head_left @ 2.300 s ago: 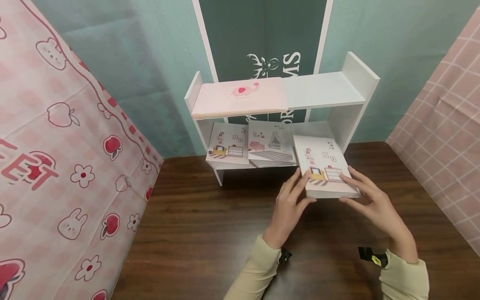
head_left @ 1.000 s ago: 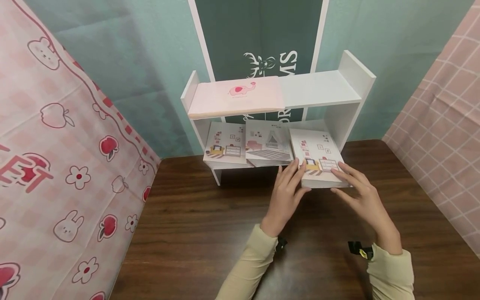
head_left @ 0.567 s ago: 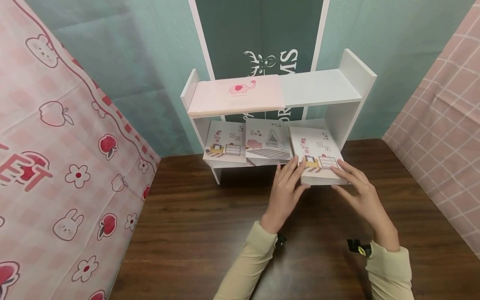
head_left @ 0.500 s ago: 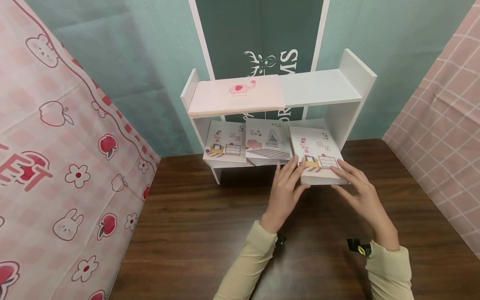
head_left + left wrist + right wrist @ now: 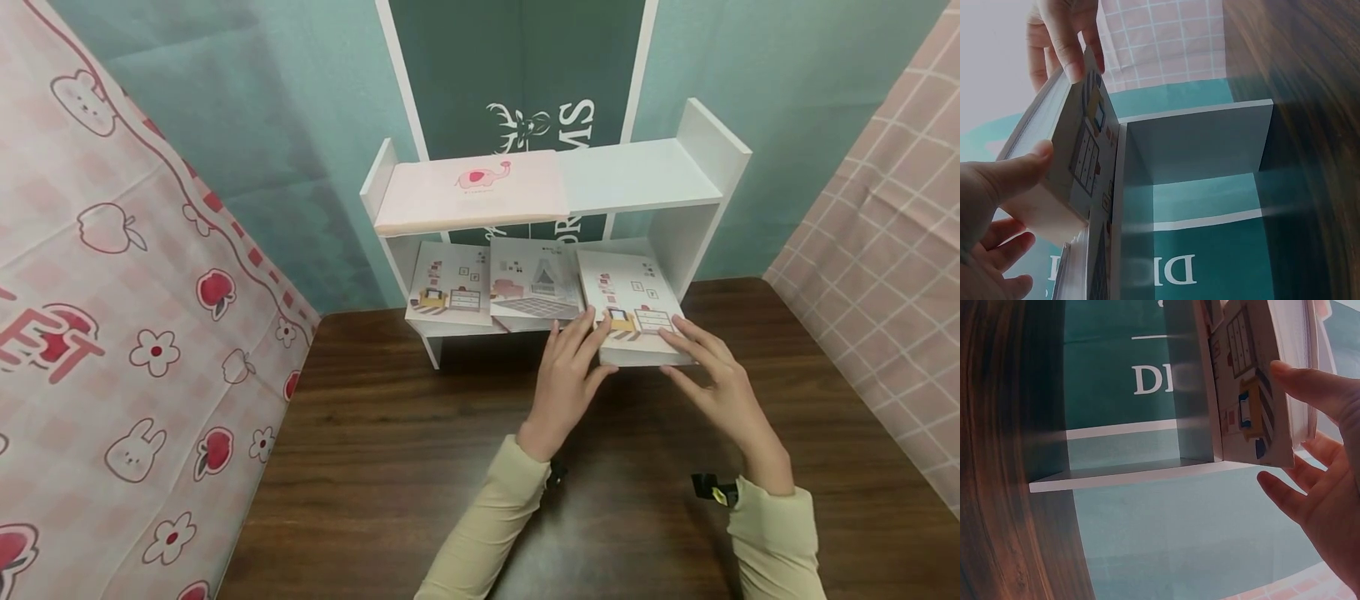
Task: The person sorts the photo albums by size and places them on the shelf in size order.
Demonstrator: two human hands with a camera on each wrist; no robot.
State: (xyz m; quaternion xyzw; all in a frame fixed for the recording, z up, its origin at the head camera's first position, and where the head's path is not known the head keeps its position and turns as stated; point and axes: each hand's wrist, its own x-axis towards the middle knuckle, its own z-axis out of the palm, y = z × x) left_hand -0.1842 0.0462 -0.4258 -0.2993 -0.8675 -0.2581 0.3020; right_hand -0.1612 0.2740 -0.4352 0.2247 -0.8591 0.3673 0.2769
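Note:
A thick white book [image 5: 634, 304] with a furniture drawing on its cover lies at the right end of the lower shelf, its near end jutting past the shelf's front edge. My left hand [image 5: 564, 379] holds its near left corner, thumb on the front edge and fingers along the side. At the near right corner my right hand [image 5: 716, 383] grips it, fingers over the cover and thumb at the front edge. In the left wrist view, the left thumb [image 5: 1025, 165] presses the book's edge. The right wrist view shows the right thumb [image 5: 1310, 384] on it too.
The white two-tier shelf [image 5: 637, 179] stands on the brown wooden table [image 5: 390, 450]. Left of the held book lie a left book [image 5: 452, 283] and a middle book [image 5: 535, 279]. A pink elephant-print item [image 5: 472, 192] covers the upper tier's left half. Patterned cloths [image 5: 165, 333] hang at both sides.
The thick book has slid away from me, farther onto the lower shelf, with both hands moving along with it. In the last half second it has shifted only slightly.

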